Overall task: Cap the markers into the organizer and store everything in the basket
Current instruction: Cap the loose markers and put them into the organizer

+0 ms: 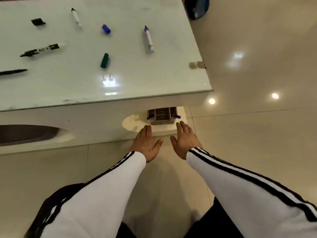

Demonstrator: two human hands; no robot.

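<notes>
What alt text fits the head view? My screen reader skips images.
Both bare hands, left hand and right hand, reach empty toward a dark organizer on a shelf under the glass table; uncapped markers and loose caps lie scattered on top.

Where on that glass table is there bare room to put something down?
The near strip of the table, between the green cap and the front edge, is bare. So is the right side past the blue marker. Markers and caps crowd the far left.
</notes>
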